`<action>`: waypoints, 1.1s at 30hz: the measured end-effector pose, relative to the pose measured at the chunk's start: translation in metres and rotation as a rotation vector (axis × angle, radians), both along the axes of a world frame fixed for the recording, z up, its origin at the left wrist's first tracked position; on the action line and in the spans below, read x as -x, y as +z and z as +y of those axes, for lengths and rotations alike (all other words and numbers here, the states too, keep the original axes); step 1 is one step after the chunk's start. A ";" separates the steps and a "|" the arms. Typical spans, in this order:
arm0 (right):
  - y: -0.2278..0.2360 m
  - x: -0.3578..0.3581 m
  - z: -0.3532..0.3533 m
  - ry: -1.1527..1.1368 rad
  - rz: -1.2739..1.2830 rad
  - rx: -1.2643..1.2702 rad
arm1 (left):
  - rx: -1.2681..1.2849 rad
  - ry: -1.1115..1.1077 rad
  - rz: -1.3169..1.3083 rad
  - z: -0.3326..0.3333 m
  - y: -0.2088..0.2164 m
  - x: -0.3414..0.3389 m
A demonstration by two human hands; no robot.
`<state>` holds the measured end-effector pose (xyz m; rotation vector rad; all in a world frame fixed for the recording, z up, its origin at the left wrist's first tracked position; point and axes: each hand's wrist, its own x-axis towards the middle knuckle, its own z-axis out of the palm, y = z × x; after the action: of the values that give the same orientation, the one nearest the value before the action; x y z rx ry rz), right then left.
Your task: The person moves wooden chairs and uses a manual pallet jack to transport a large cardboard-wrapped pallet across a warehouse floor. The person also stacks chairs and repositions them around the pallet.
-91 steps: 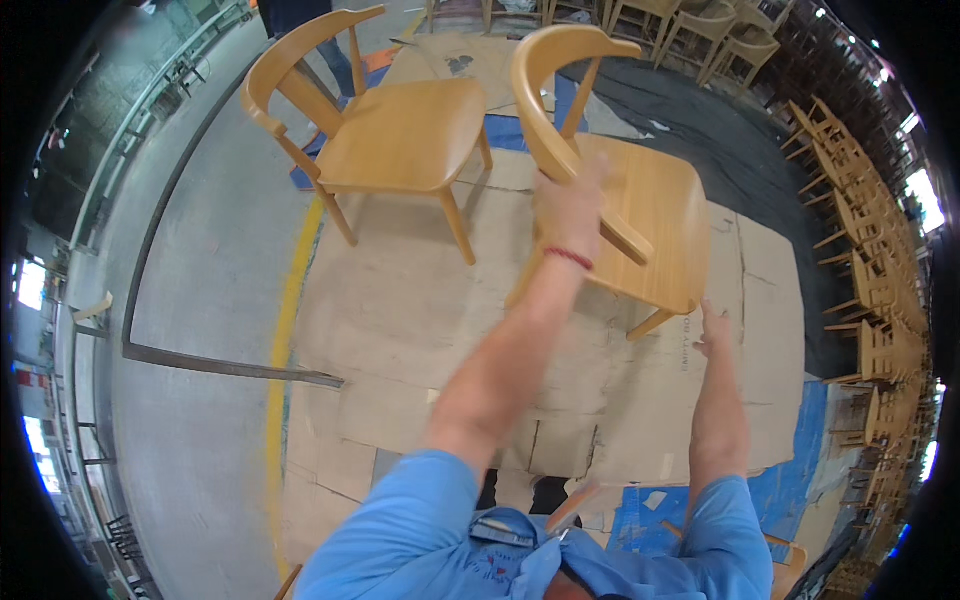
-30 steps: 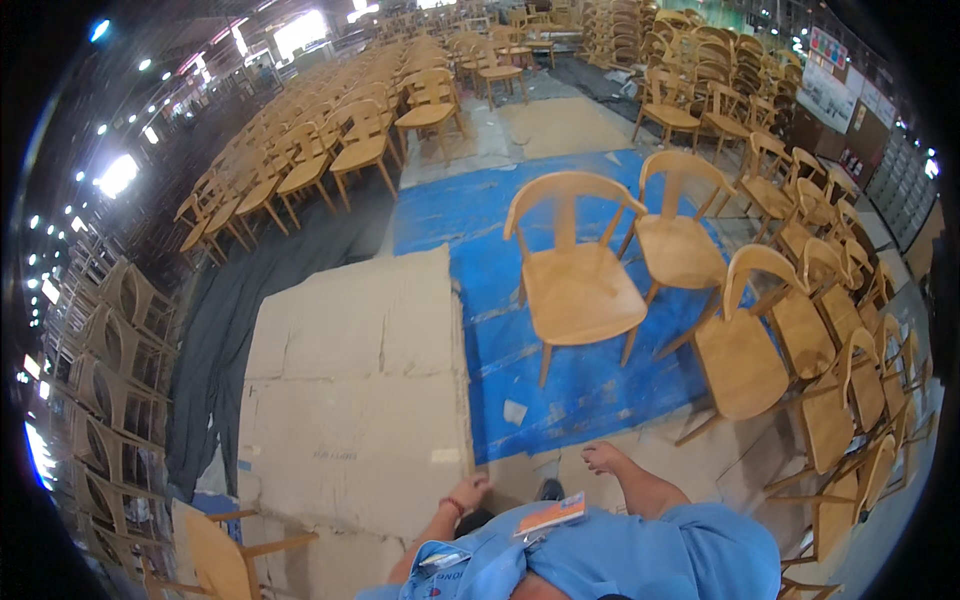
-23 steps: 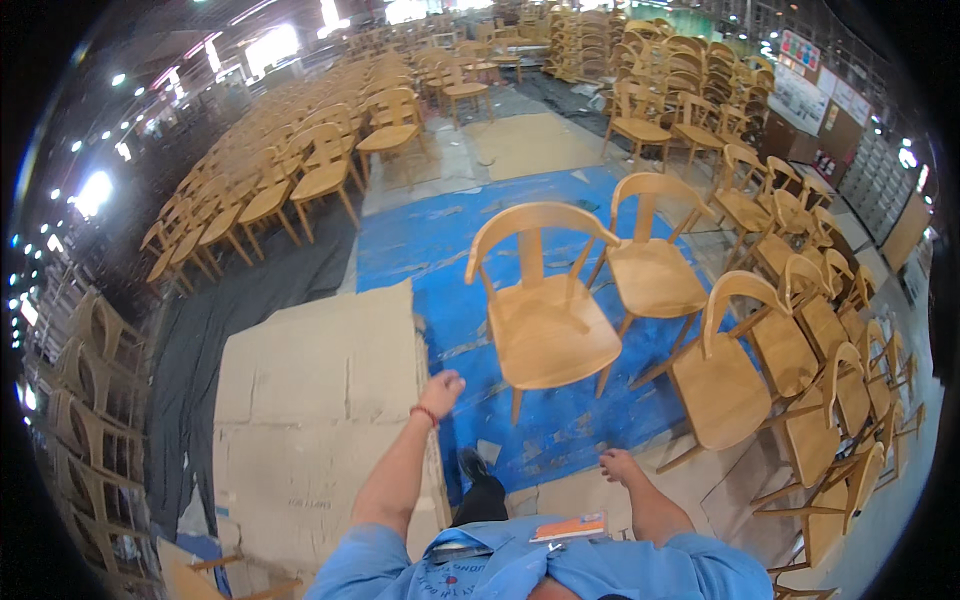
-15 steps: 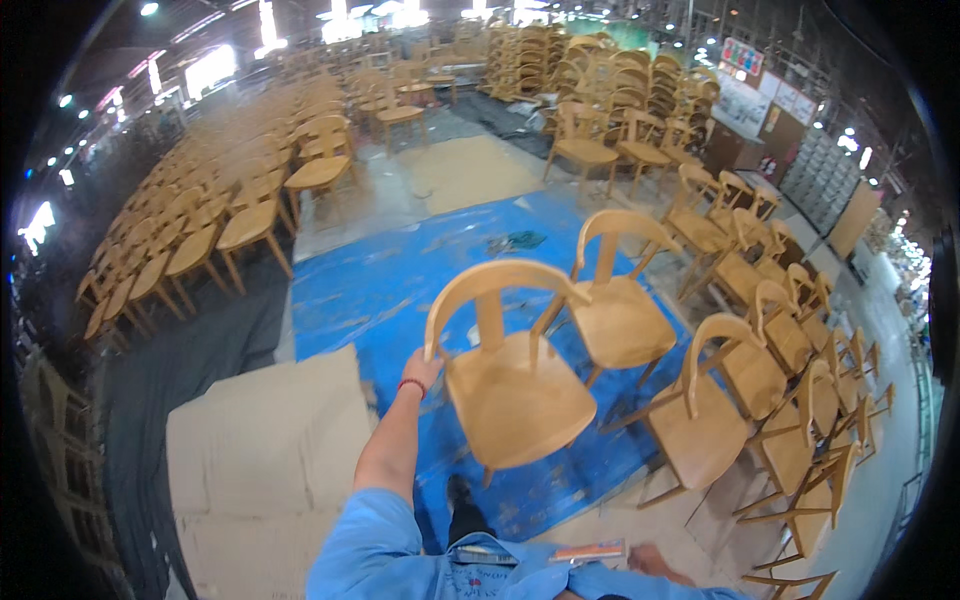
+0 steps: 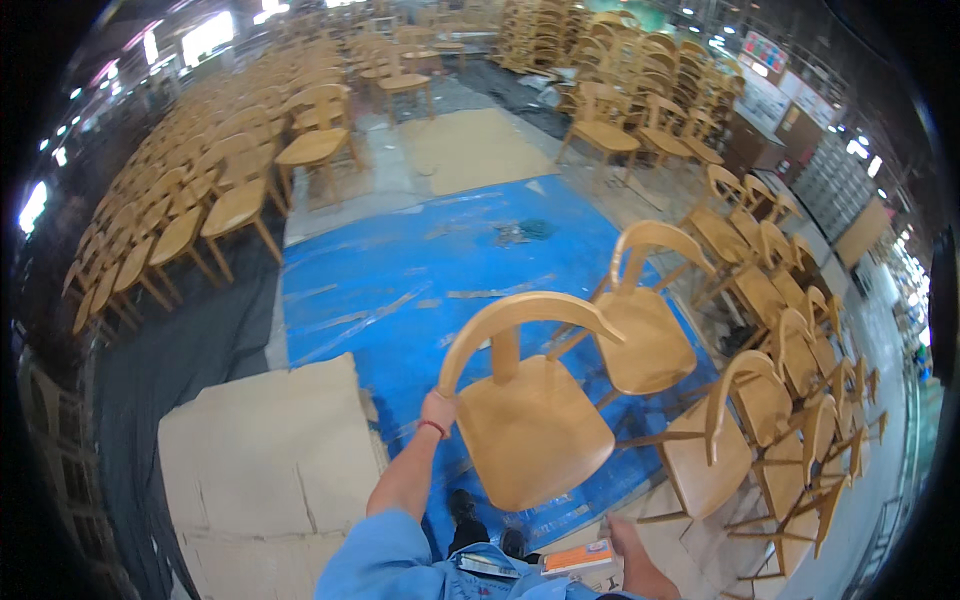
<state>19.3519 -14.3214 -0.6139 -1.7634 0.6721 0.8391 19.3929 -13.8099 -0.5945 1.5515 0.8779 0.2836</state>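
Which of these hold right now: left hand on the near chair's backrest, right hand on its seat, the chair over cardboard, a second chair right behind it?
1. The left hand grips the curved backrest of the near chair. True.
2. The right hand rests on that chair's seat. False: it hangs low by the body, apart from the chair.
3. The near chair is over the cardboard. False: it is over the blue tarp.
4. A second chair stands just behind it. True.
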 end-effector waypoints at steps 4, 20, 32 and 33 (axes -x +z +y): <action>0.023 -0.117 0.137 -0.138 -0.148 -0.433 | -0.087 0.044 0.127 -0.047 0.002 0.086; 0.127 -0.078 0.252 -0.349 -0.416 -0.921 | -0.038 0.138 -0.080 -0.305 0.052 0.306; 0.318 0.259 0.376 0.784 -0.307 -1.624 | 0.287 0.479 -0.619 -0.325 0.107 0.493; 0.324 0.295 0.383 0.720 -0.284 -1.559 | 0.252 0.466 -0.588 -0.321 0.103 0.509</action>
<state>19.0572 -13.9385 -0.2902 -0.5528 -0.7726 1.0607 18.8843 -14.1306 -0.4916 0.9322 0.7537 0.8809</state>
